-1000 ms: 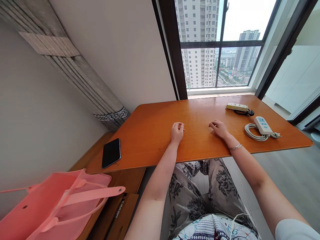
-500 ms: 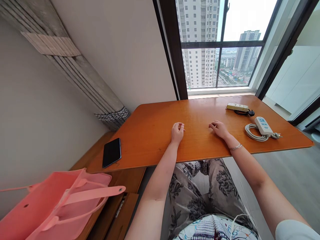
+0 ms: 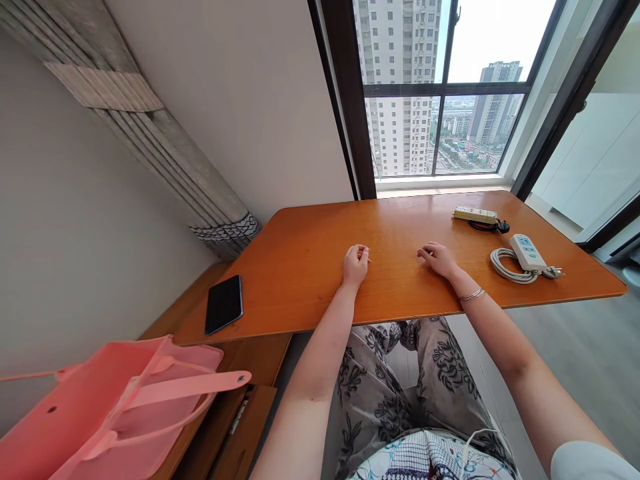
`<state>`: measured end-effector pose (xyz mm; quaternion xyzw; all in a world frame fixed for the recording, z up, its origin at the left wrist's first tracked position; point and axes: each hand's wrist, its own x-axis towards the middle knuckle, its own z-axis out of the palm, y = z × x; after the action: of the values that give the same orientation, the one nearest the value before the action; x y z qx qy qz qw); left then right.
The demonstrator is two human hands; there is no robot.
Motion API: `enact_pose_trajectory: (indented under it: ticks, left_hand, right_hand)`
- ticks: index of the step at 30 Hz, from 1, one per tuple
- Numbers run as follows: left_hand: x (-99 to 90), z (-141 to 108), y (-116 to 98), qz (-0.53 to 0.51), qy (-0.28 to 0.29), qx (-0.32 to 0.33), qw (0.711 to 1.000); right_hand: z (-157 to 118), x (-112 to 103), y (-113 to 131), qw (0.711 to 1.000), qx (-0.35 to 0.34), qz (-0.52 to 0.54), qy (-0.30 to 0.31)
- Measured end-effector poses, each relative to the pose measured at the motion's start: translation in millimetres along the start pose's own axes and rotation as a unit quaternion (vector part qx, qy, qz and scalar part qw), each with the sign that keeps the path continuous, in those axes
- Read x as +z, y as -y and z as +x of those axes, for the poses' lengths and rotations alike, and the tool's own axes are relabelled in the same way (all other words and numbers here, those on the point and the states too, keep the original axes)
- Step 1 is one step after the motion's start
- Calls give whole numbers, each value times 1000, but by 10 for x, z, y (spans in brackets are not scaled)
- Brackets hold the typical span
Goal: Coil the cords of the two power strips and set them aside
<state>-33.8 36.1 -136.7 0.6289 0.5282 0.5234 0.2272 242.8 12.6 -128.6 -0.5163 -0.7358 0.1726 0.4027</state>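
My left hand [image 3: 356, 265] rests on the orange-brown wooden table [image 3: 300, 267], its fingers curled in and nothing visible in them. To its right, my right hand [image 3: 436, 257] lies palm down on the same tabletop with the fingers loosely bent together, also holding nothing that shows. Thin bracelets [image 3: 472, 295] circle the right wrist. The nearest object to the right hand is a white power strip [image 3: 528, 252] with its pale cable coiled beside it. Just behind that lies a yellowish power strip [image 3: 476, 215] with a black plug and cord.
A dark-screened tablet [image 3: 224, 304] lies at the table's left end. Below it, a pink bag [image 3: 140, 407] sits on a wooden cabinet [image 3: 255, 427]. A window [image 3: 443, 89] stands behind the table, and a grey curtain [image 3: 190, 180] hangs at the left.
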Motion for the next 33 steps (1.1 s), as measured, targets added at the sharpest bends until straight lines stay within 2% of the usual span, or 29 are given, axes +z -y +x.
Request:
enact_pose_trajectory:
  ticks: [19, 33]
  left_hand:
    - [-5, -6, -18, 12, 20, -16, 1000]
    - [18, -8, 20, 42, 117, -27, 992]
  right_hand:
    - [3, -1, -7, 1000, 5, -10, 27]
    - [-7, 17, -22, 997, 9, -35, 67]
